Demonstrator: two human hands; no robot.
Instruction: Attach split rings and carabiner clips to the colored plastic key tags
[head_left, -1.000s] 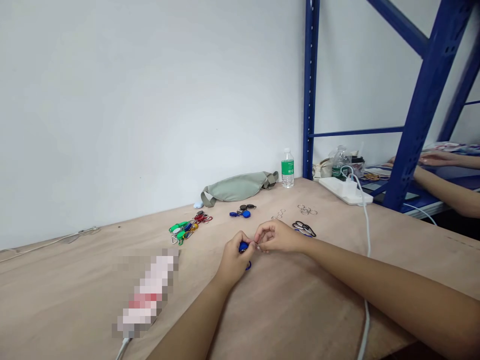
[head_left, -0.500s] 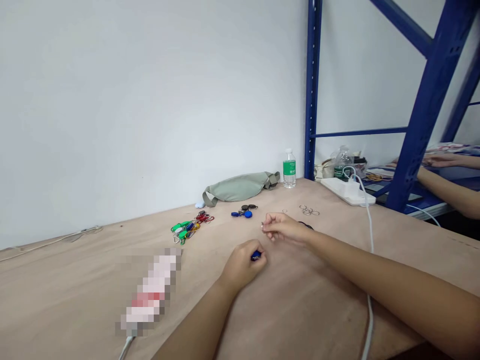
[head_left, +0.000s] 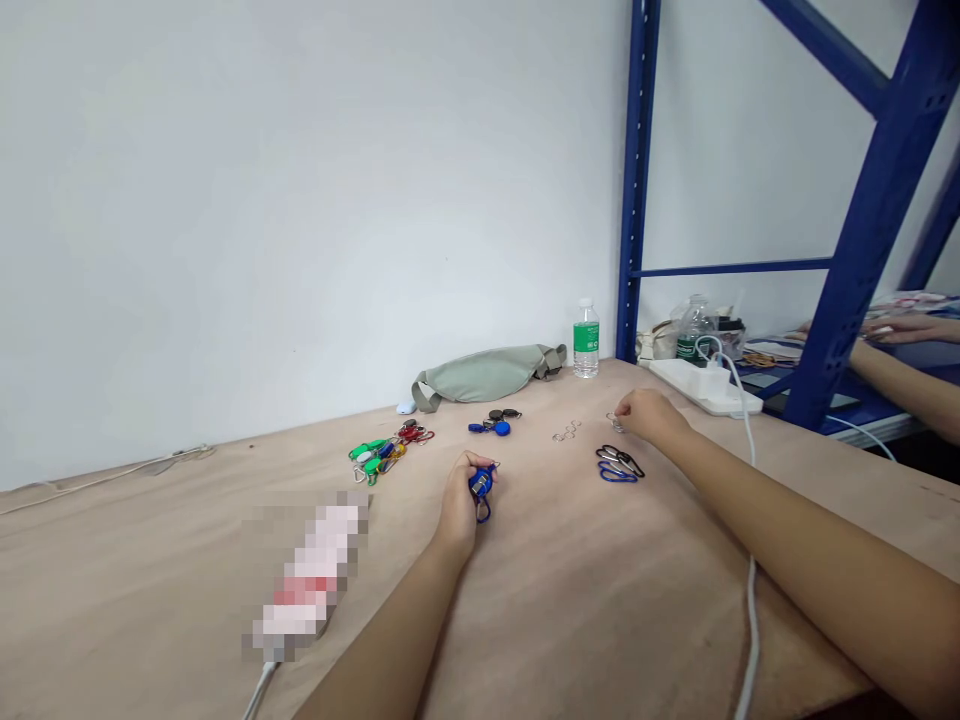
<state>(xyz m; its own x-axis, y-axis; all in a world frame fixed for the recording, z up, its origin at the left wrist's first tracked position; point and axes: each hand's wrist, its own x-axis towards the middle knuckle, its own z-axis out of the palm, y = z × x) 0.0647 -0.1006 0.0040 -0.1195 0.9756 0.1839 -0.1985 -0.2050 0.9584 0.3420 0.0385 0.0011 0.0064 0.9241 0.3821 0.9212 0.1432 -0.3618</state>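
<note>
Leftward and near, a pixel-masked pale item (head_left: 322,550) flat on the brown tabletop (head_left: 150,600), with a white cable running from its near end. Farther off and a little to the right, a mixed pile of green reels (head_left: 371,466) and red clips (head_left: 420,437), apparently already joined into sets, though too tangled to count. Near the middle, the left hand (head_left: 456,505), fingers curled closed around a blue reel (head_left: 481,483), with a metal ring showing at its far end and a blue loop at its near end: seemingly well advanced, perhaps complete. Beyond, blue and black reels (head_left: 502,429) in a small group, seemingly without large clips and so probably still to be fitted. Right of those, small metal pieces (head_left: 568,432) lying loose. Farther right, black and blue carabiners (head_left: 619,480) side by side, not attached to any reel. Just beyond, the right hand (head_left: 651,415), fingertips drawn together at the metal rings (head_left: 616,424); cannot tell whether gripping one or only touching. Overall, partway along, with loose parts left over.
</note>
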